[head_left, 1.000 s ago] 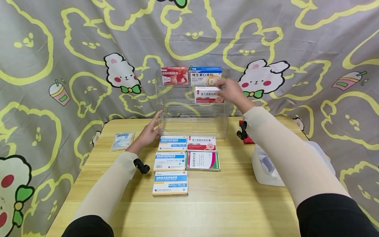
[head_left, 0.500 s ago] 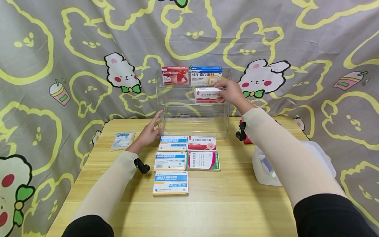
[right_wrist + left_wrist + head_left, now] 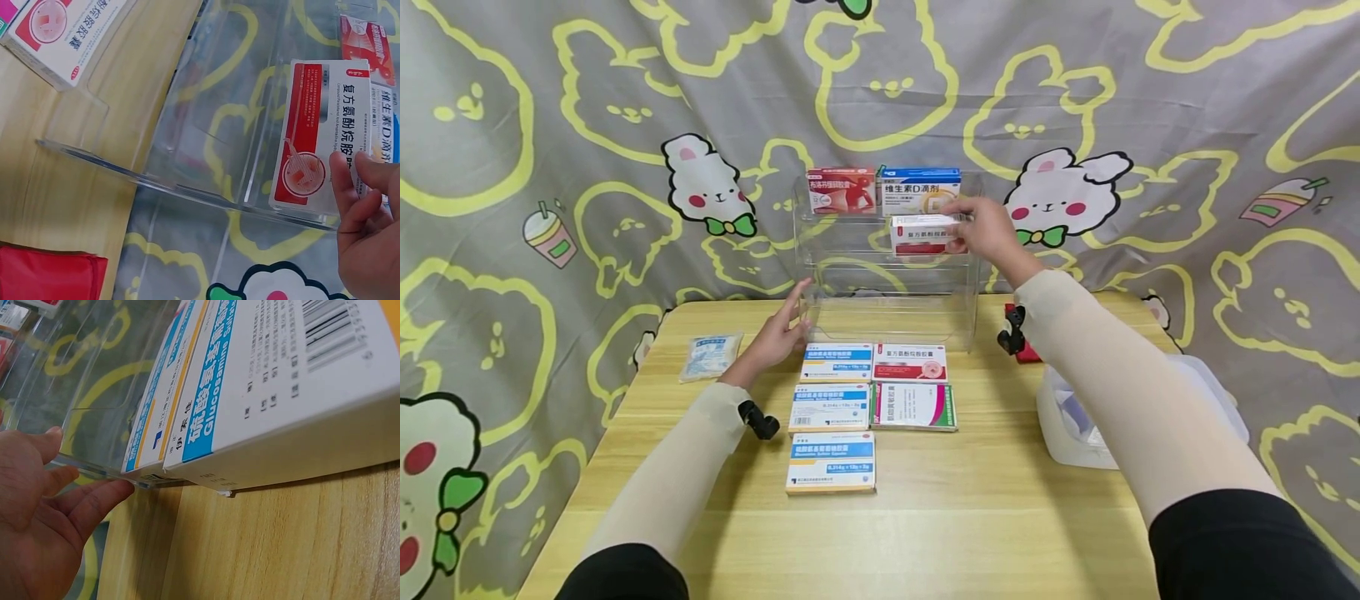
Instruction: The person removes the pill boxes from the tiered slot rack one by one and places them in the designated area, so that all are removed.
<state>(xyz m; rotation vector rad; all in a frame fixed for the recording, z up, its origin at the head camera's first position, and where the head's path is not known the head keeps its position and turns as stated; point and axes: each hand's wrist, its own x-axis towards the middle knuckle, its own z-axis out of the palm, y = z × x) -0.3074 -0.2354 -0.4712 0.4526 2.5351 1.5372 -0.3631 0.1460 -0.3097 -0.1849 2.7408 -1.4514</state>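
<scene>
My right hand [image 3: 988, 236] pinches the right end of a red-and-white medicine box [image 3: 920, 236] between thumb and fingers. The box stands upright at the right of the second tier of a clear acrylic display rack [image 3: 887, 317], label facing out. In the right wrist view the same medicine box [image 3: 312, 134] shows its red band, with fingertips on its face. On the top tier above sit a red medicine box [image 3: 841, 192] and a blue-and-white vitamin D box [image 3: 913, 190]. My left hand [image 3: 777, 335], fingers stretched out, touches the rack's lower left side, close to a blue-and-white glucosamine box [image 3: 269, 394].
Several medicine boxes lie flat before the rack, among them another red-and-white box [image 3: 910, 363] and a green-and-purple one [image 3: 914, 407]. A plastic packet [image 3: 711, 357] lies at left. At right are a red pouch [image 3: 50, 275] and a translucent tub [image 3: 1060, 446].
The red-and-white box in my right hand has risen slightly at the second tier. My left hand stays at the rack's side.
</scene>
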